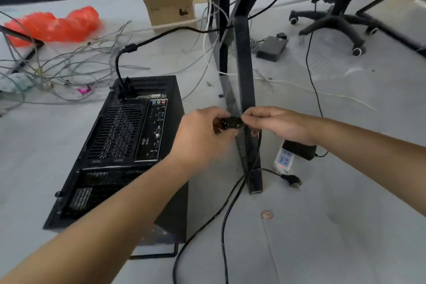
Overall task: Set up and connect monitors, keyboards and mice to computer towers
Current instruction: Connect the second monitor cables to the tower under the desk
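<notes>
A black computer tower stands on the grey floor with its rear port panel facing me. One thick black cable is plugged in near its top. Between my hands is a black power connector with its sockets turned toward me. My left hand grips its near side and my right hand pinches its cable end, just right of the tower. The black cord drops from there to the floor and its wall plug lies loose by the desk leg.
A black desk leg rises right behind my hands. A white power strip and a black adapter lie under my right wrist. Tangled grey wires, an orange bag, a cardboard box and an office chair lie farther off.
</notes>
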Tool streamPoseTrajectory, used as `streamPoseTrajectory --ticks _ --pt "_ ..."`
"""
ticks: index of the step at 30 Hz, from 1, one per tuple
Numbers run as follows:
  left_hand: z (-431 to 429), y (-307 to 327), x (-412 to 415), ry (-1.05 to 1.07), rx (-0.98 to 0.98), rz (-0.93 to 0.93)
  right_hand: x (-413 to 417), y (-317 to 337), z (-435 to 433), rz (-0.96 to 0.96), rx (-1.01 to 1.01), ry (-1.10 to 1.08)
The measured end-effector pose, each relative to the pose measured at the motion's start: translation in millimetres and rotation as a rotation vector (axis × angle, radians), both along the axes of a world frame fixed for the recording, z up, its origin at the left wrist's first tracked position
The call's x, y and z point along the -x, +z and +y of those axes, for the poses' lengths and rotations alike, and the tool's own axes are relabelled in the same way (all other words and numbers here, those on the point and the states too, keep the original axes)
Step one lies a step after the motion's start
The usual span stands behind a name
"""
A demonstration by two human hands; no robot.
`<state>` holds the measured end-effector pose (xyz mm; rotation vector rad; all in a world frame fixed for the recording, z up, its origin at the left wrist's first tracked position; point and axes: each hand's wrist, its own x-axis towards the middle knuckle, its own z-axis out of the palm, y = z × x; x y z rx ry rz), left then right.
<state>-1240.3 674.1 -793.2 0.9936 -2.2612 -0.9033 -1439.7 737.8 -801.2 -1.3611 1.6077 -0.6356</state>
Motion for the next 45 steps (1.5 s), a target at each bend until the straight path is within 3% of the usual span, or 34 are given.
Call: streamPoseTrajectory --ticks 4,5,8,11,16,22,25,29,45 --pt "-18.8 14.9 -26.6 0.087 0.205 0.092 -35.7 24.2 -12.1 0.213 0.239 -0.376" --pt "-23.8 19.1 -32.6 0.123 0.205 0.120 -43.5 30.1 -14.0 0.184 0.243 -0.439" --pt "-36.2 31.9 -48.7 0.182 0.178 0.186 -71.9 47.7 -20.8 -0.211 0.013 -0.438" --pt "-38.4 38.7 -62.5 0.126 0.169 0.197 -100.6 51.9 -31.3 -0.572 0.017 -0.494" --pt "-57.9 35.6 -102.9 -0.014 0.208 0.084 -133.7 42.3 -41.8 -0.678 0.167 -0.565" --pt "-81.6 -10.9 -151.8 0.303 0.301 -0.202 -166.0 29.7 -26.6 -0.454 0.278 -0.395" --pt "-87.0 -20.6 -161.2 0.372 0.218 -0.333 -178.2 21.6 -15.3 -0.156 0.359 -0.137" --pt "-94.3 -21.2 -156.1 0.415 0.120 -0.361 -183.6 11.1 -7.4 0.092 0.407 0.036" --pt "-97.9 -20.9 -157.3 0.431 0.070 -0.292 -208.4 27.1 -12.1 0.652 0.526 0.310"
